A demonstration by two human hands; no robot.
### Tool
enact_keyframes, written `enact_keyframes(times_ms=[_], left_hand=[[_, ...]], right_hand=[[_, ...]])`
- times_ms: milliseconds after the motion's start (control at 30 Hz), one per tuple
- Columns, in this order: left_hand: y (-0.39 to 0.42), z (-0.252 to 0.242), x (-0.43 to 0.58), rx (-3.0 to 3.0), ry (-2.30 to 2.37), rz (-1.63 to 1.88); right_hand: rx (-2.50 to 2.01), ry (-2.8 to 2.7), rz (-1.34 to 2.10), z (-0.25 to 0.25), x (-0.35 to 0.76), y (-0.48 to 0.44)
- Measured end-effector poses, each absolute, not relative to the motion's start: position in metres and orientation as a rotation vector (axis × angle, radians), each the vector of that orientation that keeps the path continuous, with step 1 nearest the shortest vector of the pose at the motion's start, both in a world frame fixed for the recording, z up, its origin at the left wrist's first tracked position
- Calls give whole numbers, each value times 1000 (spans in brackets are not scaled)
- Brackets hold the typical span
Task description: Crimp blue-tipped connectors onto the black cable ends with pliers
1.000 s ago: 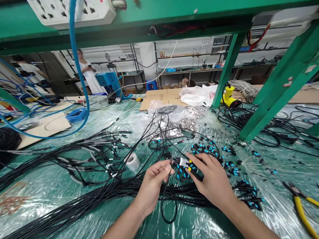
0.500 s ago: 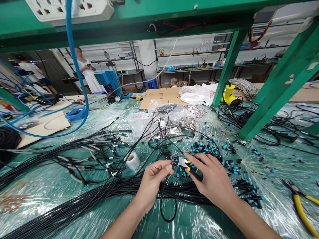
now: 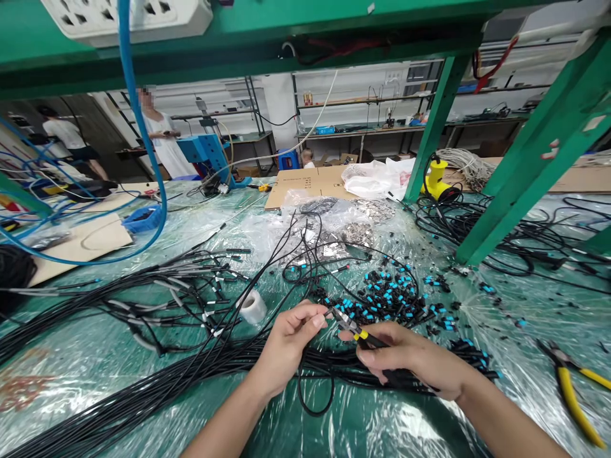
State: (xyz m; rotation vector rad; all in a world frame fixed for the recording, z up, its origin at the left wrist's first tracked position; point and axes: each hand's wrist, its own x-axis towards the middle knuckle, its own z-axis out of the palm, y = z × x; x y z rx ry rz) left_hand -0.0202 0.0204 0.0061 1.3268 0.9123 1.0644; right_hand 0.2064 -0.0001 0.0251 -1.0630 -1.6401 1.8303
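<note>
Between its thumb and index finger, my left hand (image 3: 289, 346) pinches a thin black cable (image 3: 316, 414) near its end; the cable hangs in a loop below. My right hand (image 3: 405, 356) is closed around the black-and-yellow handles of a pair of pliers (image 3: 348, 322). Their metal jaws point left and reach the cable end by my left fingertips; I cannot tell whether they touch it. Just beyond the pliers lies a heap of small black and blue connectors (image 3: 389, 294). A thick bundle of black cables (image 3: 191, 372) runs under both hands.
A second pair of pliers (image 3: 570, 381) lies at the right. A white roll (image 3: 252, 308) stands left of my hands. Bags of metal pieces (image 3: 329, 238) lie ahead, before a cardboard sheet (image 3: 310, 184). Green posts (image 3: 520, 165) rise at right. People (image 3: 165, 140) are in the background.
My right hand has turned over and drawn back slightly, the pliers now gripped with their jaws angled up-left. A whitish piece seen by the jaws no longer shows. My left hand keeps its pinch.
</note>
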Motion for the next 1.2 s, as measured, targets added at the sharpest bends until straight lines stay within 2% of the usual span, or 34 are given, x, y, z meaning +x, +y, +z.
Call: enact_keyframes(times_ms=[67, 100, 267, 367, 633, 1200], left_hand=[[20, 6, -20, 1302, 930, 1073], [21, 6, -19, 1282, 949, 1082], [23, 3, -17, 1161, 1068, 1180], [23, 3, -17, 1142, 1088, 1211], [20, 6, -12, 1096, 1066, 1227], [17, 3, -15, 1533, 1154, 1280]], right_hand=[[-1089, -1687, 1764, 21, 203, -1], [-1141, -1752, 1621, 19, 201, -3], [-1577, -1966, 490, 7, 189, -9], [-1568, -2061, 193, 1, 186, -9], [-1572, -2113, -21, -4, 180, -10], [-1591, -2152, -5, -8, 181, -6]])
